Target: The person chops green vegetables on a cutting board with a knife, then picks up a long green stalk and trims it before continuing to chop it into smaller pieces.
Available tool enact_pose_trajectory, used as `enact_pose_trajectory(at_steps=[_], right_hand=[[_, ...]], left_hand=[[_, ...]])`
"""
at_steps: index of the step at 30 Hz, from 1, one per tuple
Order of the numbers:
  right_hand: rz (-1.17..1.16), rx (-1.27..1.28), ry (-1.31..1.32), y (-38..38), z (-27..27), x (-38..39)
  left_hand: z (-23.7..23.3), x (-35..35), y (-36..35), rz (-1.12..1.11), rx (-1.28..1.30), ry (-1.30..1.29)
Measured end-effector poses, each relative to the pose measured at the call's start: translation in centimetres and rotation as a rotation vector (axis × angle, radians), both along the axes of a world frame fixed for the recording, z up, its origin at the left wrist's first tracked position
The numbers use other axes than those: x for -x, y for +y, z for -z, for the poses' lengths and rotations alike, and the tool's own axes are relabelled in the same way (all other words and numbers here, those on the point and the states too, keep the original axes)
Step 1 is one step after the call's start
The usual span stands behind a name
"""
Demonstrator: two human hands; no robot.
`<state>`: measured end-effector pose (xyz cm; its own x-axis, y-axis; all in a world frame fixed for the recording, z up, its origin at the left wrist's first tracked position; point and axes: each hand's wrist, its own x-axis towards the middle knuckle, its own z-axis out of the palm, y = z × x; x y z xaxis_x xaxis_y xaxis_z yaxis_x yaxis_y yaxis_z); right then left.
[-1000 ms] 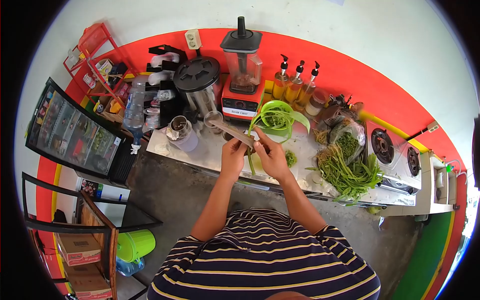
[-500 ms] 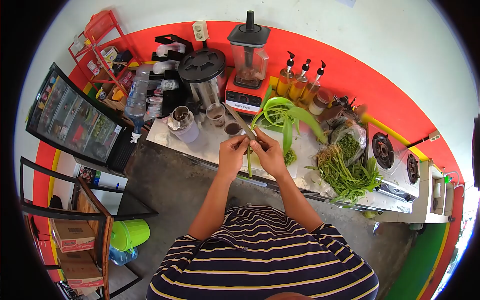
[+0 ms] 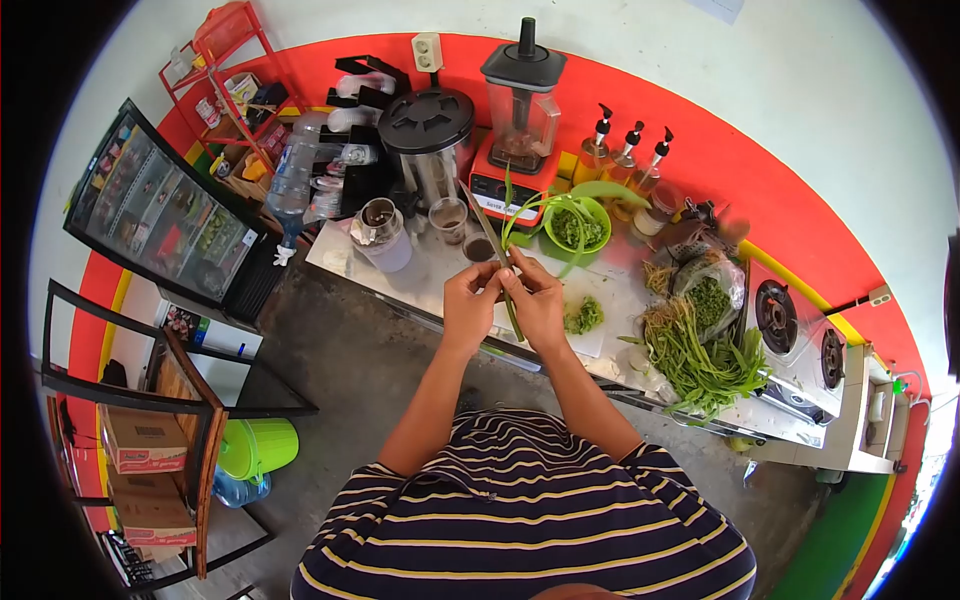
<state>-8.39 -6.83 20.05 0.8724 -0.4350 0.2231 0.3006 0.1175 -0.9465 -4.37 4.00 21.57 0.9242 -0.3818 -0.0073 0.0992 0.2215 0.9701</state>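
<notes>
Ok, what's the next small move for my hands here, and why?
Probably ease the knife slowly along the green stalk: the left hand and right hand hold the two close together, and the stalk's lower end pokes out uncut below your fingers.

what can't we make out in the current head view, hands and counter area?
All in the head view:
Knife: handle hidden by the left hand and right hand.
Stalk: middle hidden by the same hands.
Middle pump bottle: lower body partly hidden by a leaf.
Wall paper: cut off by the top edge.
</notes>
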Motion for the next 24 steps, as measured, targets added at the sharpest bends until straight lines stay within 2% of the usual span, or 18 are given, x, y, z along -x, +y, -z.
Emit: enact_pose_trajectory(at_steps=[8, 10, 12, 14, 16, 18, 19, 21, 22, 24], right_hand=[[0.016, 0.067, 0.046, -0.2, 0.7, 0.3], [0.126, 0.341, -0.01, -0.4, 0.4, 0.4], [0.169, 0.313, -0.009, -1.0, 1.0, 0.2], [0.277, 0.238, 0.047, -3.0, 1.9, 0.1], [0.288, 0.212, 0.011, -4.8, 3.5, 0.3], [0.286, -0.15, 0.131, -6.6, 6.4, 0.8], [0.277, -0.15, 0.137, -6.5, 7.0, 0.9], [0.357, -0.446, 0.26, -6.4, 8.1, 1.3], [0.352, -0.448, 0.261, -6.4, 9.1, 1.3], [0.311, -0.513, 0.538, -6.0, 10.9, 1.1]], left_hand=[[0.4, -0.2, 0.9, 0.044, -0.009, 0.05], [0.3, -0.1, 1.2, 0.054, -0.008, 0.092], [0.2, 0.0, 1.7, 0.074, -0.102, 0.136], [0.6, -0.2, 2.1, 0.034, -0.099, 0.144], [1.2, -0.3, 3.1, -0.001, -0.121, 0.158], [1.6, -1.0, 4.1, -0.071, -0.181, 0.126], [1.8, -1.3, 4.4, -0.104, -0.199, 0.106], [1.7, -1.2, 5.1, -0.128, -0.185, 0.094], [1.5, -1.2, 5.3, -0.145, -0.172, 0.076], [1.4, -1.0, 5.9, -0.149, -0.157, 0.059]])
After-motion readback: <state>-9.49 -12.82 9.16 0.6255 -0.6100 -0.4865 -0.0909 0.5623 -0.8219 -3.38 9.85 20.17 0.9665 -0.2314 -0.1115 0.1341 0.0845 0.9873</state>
